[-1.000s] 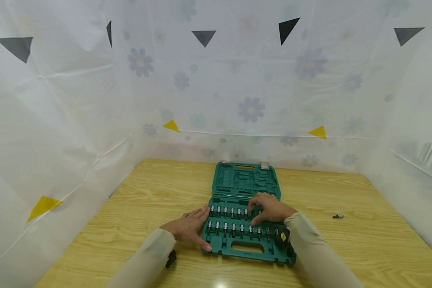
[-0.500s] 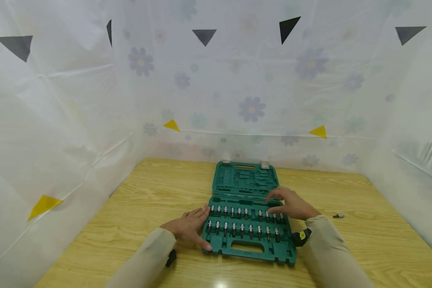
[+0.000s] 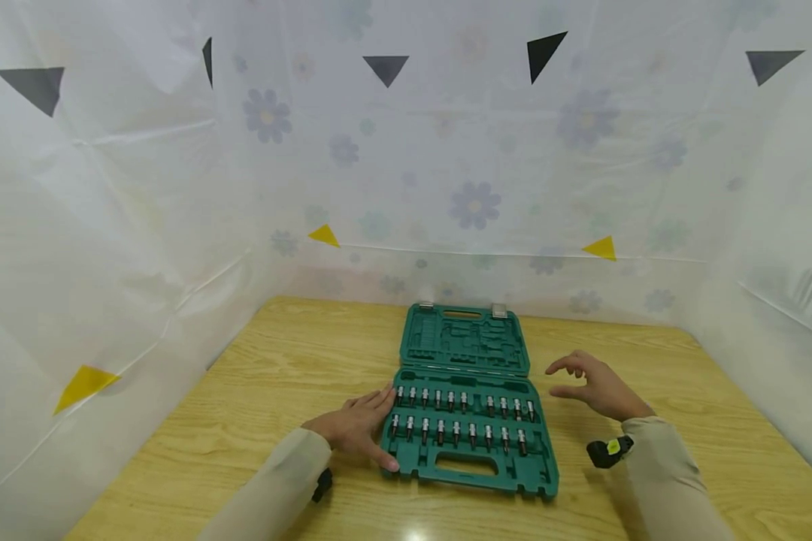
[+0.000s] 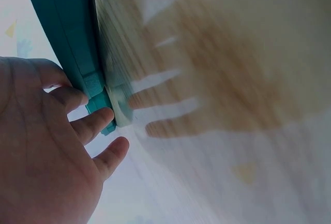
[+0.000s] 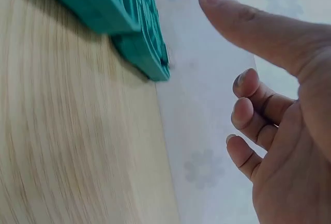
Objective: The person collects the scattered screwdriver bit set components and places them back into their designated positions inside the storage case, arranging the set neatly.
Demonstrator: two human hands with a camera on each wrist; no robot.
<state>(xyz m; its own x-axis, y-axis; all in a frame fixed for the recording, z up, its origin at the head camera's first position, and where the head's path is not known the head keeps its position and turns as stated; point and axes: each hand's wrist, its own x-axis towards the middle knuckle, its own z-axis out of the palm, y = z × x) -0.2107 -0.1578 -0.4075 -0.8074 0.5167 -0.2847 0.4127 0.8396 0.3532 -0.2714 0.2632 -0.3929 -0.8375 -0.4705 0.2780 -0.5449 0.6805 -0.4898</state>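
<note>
A green plastic tool case point(image 3: 470, 469) lies unfolded on the table, its lid point(image 3: 463, 338) laid back. Two rows of silver socket bits point(image 3: 440, 430) stand in its near half, with one gap in the back row. My left hand point(image 3: 359, 428) rests along the case's left side, fingers extended against the wall and thumb at the front corner. In the left wrist view, those fingers point(image 4: 93, 125) touch the green edge. To the right of the case, my right hand point(image 3: 602, 387) hovers over the table with fingers loosely bent, holding nothing.
The wooden table point(image 3: 311, 338) stretches around the case, backed by a white flower-patterned curtain point(image 3: 474, 150) on three sides. A black wrist camera point(image 3: 609, 451) is strapped at my right sleeve.
My right hand has moved rightward from over the case to beside it. The loose socket bit seen earlier on the right of the table is now hidden behind that hand. The left hand stays put.
</note>
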